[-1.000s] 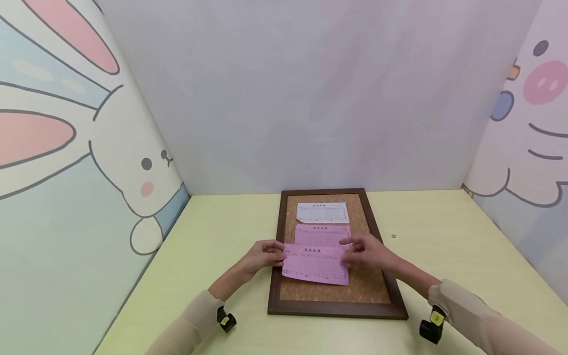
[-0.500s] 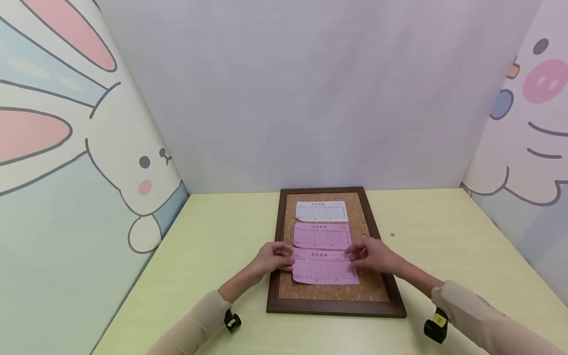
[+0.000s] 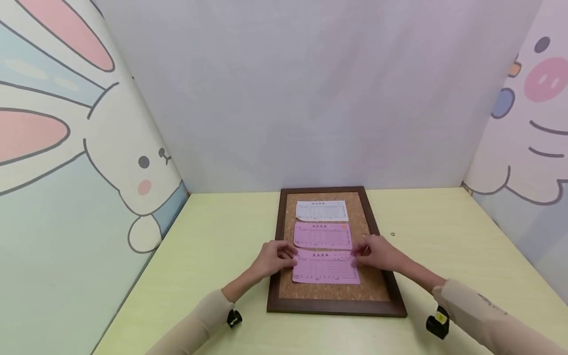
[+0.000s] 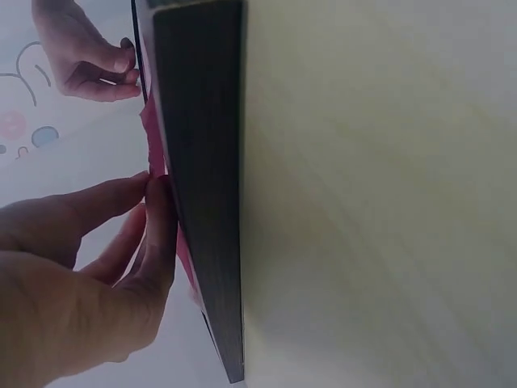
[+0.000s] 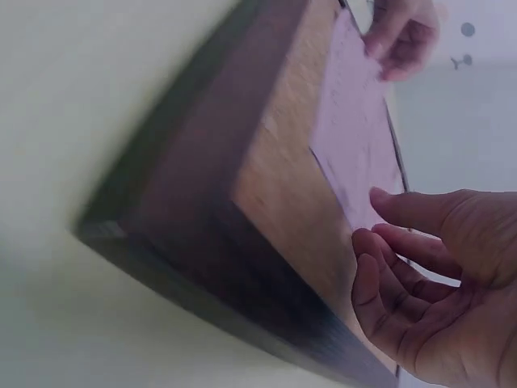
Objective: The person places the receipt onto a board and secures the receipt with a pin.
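Observation:
A pink printed form [image 3: 326, 268] lies lowest of three slips on the brown-framed cork board [image 3: 330, 293]. My left hand [image 3: 271, 258] pinches its left edge between thumb and fingers. At the opposite edge, my right hand [image 3: 378, 253] pinches the paper near the upper right corner; the right wrist view shows the thumb [image 5: 404, 206] and fingertips there. Just above sits a second pink form [image 3: 322, 235] with a small orange mark at its upper right. A white form [image 3: 321, 211] is topmost.
The board lies on a pale yellow table [image 3: 226, 222] against the back wall [image 3: 284, 98]. A small ring-like object [image 3: 392, 234] rests on the table right of the board. Walls with a cartoon rabbit [image 3: 137, 172] and a pig [image 3: 541, 123] flank both sides.
The lowest pink form has shifted slightly right and straightened, uncovering the pink form above it. Both hands have moved a little to the right with it.

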Demonstrator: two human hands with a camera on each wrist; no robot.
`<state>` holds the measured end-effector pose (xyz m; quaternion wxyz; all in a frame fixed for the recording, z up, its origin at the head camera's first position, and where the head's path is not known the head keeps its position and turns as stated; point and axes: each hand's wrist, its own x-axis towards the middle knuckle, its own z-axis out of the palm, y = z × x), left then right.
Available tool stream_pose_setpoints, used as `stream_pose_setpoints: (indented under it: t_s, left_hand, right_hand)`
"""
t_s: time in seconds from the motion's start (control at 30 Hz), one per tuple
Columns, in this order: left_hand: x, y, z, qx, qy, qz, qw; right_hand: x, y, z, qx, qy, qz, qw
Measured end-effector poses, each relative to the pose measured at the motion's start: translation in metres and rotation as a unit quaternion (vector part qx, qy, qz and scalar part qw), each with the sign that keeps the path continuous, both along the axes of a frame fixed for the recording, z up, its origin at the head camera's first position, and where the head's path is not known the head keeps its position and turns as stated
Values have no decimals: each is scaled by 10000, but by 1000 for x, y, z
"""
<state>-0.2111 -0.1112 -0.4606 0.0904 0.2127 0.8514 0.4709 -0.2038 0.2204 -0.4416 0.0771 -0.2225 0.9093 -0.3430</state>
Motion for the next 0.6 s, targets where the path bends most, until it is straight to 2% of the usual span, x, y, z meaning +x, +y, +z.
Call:
stream_pose_setpoints:
  t_s: [0.2, 0.3, 0.43, 0.6]
  left_hand:
    - [-5, 1, 2, -470, 316, -30, 9984]
    - [-5, 1, 3, -679, 482, -175, 9964]
    - [-4, 1, 3, -834, 568, -411, 9940]
    - [-4, 2, 5, -1023, 572, -684, 9907]
  right_hand:
    - [-28, 40, 25, 314, 470, -582, 9967]
    - [-40, 69, 30, 535, 529, -747, 9944]
    - [-46, 95, 23, 836, 385, -843, 9922]
    - [-43, 106, 6, 1091, 302, -864, 9898]
